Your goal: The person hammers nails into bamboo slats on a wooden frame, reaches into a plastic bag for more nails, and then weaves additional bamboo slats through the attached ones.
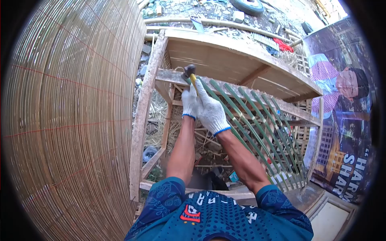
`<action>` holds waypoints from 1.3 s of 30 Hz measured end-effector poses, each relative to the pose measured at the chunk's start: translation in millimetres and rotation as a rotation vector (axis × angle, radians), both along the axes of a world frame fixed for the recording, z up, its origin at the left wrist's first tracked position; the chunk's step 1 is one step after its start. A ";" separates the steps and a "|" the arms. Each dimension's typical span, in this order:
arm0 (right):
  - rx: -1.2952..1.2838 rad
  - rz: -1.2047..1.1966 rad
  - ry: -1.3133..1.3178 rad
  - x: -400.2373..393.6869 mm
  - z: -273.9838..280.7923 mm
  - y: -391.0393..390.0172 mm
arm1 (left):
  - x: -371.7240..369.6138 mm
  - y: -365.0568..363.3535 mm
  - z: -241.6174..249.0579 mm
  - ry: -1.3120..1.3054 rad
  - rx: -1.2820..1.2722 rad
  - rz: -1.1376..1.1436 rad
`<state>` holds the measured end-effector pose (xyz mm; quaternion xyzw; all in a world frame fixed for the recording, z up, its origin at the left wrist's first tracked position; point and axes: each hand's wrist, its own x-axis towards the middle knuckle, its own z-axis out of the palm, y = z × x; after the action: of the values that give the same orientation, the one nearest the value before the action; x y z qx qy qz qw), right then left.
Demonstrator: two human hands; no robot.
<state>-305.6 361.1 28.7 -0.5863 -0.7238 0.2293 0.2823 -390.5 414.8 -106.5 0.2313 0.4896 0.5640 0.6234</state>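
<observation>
My right hand point(212, 111), in a white knit glove with a blue cuff, is closed round the yellow handle of a hammer point(189, 71). The hammer's dark head is over the wooden rail point(173, 75) near its left end. Close beside it, my left hand point(189, 101), gloved the same way, has its fingers curled just below the rail; what they pinch is hidden. Several green bamboo slats point(240, 113) run from the rail down toward the lower right, side by side with gaps between them. The rail belongs to a wooden frame point(142, 108).
A bamboo-slat screen point(76, 96) stands close on the left. Behind the rail is a wooden panel point(217, 56). A saw point(197, 24) rests by bamboo poles at the back, with a tire point(247, 6) beyond on rubble. A printed banner point(341, 112) hangs at right.
</observation>
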 end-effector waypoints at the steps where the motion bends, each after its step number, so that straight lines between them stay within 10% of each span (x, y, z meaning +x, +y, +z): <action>1: 0.050 -0.006 0.090 -4.9 9.6 -0.2 | 2.8 3.6 -16.8 -0.021 0.032 0.013; 5: 0.316 -0.039 0.175 -14.8 23.4 -6.3 | 4.7 4.1 -40.8 -0.095 0.008 0.041; 8: -0.088 -0.028 -0.053 -3.8 -7.7 4.7 | -4.2 0.3 5.6 0.106 -0.090 -0.025; 15: 0.335 -0.017 0.133 -9.4 4.0 -0.5 | -3.6 -2.8 10.3 0.011 -0.018 0.030; 17: -0.126 -0.009 -0.140 -3.5 -7.6 10.8 | -8.8 -4.9 34.6 0.090 -0.093 -0.034; 22: 0.378 -0.059 0.172 -13.0 30.6 14.4 | 1.3 7.1 -6.0 0.019 -0.007 0.064; 26: -0.224 0.029 -0.215 -3.7 2.1 14.3 | -10.1 -0.3 13.8 0.152 -0.032 -0.035; 30: 0.261 -0.042 0.120 -18.8 25.4 11.0 | -7.1 -2.3 23.2 0.193 0.003 0.005; 33: -0.152 0.052 -0.162 -3.3 3.4 9.7 | -12.1 -3.6 24.2 0.201 -0.061 -0.023; 39: -0.043 -0.132 -0.024 15.0 41.7 -16.7 | -17.8 3.9 6.6 0.123 -0.192 -0.092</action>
<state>-290.5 344.4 70.4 -0.6414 -0.6819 0.2185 0.2754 -408.3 418.7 -99.9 0.2269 0.5677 0.4700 0.6367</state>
